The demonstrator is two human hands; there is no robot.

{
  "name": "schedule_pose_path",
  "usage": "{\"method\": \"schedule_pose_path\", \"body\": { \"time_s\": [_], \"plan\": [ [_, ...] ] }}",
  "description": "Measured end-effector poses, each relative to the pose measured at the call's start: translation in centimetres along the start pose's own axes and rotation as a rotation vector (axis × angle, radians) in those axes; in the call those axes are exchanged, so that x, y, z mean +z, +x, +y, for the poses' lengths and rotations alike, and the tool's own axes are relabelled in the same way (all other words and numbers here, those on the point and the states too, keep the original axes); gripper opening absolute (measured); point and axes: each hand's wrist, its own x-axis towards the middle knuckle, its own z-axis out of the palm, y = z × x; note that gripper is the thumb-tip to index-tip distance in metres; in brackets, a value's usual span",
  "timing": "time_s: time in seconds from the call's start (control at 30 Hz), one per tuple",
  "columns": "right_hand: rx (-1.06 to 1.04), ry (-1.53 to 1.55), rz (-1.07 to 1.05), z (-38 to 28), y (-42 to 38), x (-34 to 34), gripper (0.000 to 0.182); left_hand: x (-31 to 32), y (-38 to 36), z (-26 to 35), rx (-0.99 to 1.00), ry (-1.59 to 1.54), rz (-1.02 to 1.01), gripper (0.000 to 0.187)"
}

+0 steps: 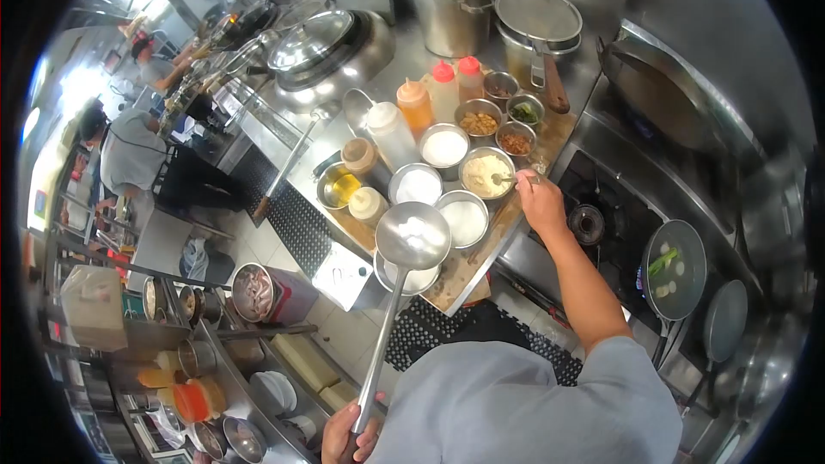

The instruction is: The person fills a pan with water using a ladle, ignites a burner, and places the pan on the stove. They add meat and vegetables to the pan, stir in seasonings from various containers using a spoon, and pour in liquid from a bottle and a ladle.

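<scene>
My left hand (351,431) is wrapped round the handle of a long metal ladle (412,236). The ladle's round bowl hangs over the seasoning bowls and partly covers a bowl of white powder (421,279). My right hand (539,198) pinches a small spoon (502,179), whose tip is in a metal bowl of pale yellow, crumbly seasoning (486,168). Around it stand bowls of white powder (445,146), red-brown flakes (516,139) and chopped greens (524,110). Squeeze bottles (415,103) stand behind them on a wooden board (553,131).
To the right, a pan (675,271) with green and white pieces sits on the stove, beside an unlit-looking burner (588,222). A large wok (657,90) is farther back. Tall pots (453,21) stand at the rear. Two people (129,155) work at the left.
</scene>
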Motion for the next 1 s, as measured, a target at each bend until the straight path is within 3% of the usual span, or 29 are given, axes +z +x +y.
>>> {"method": "schedule_pose_path", "body": {
  "time_s": [0.07, 0.13, 0.2, 0.43, 0.5, 0.83, 0.9, 0.93, 1.0],
  "plan": [
    [-0.052, -0.050, 0.024, 0.3, 0.0, 0.7, 0.018, 0.3, 0.0, 0.1, 0.006, 0.039, 0.014, 0.053],
    [0.055, 0.023, 0.045, 0.6, 0.1, 1.0, 0.021, 1.3, -0.5, 0.5, 0.005, 0.079, 0.026, 0.053],
    [0.119, 0.078, 0.039, 1.6, 0.2, 1.2, 0.024, 3.2, -1.3, 1.1, -0.081, 0.138, 0.303, 0.037],
    [0.274, 0.203, 0.020, 2.3, -0.4, 2.2, 0.031, 1.0, -0.1, 0.3, -0.017, 0.032, -0.017, 0.052],
    [0.332, 0.289, 0.049, 3.0, -0.5, 2.6, 0.031, 3.5, -1.1, 1.5, -0.075, 0.176, 0.290, 0.036],
    [0.670, 0.807, 0.145, 6.3, -1.0, 1.1, 0.029, 3.4, -0.6, 1.6, -0.039, 0.170, 0.280, 0.037],
    [0.638, 0.759, 0.141, 6.1, -1.1, 0.8, 0.029, 1.9, 0.5, 1.2, 0.011, 0.031, -0.002, 0.051],
    [0.597, 0.711, 0.140, 6.0, -1.0, 0.7, 0.030, 1.6, 0.1, 0.8, 0.011, 0.032, -0.001, 0.051],
    [0.504, 0.576, 0.100, 5.0, -1.2, 0.5, 0.030, 4.4, -1.0, 2.0, -0.049, 0.198, 0.287, 0.037]
  ]
}}
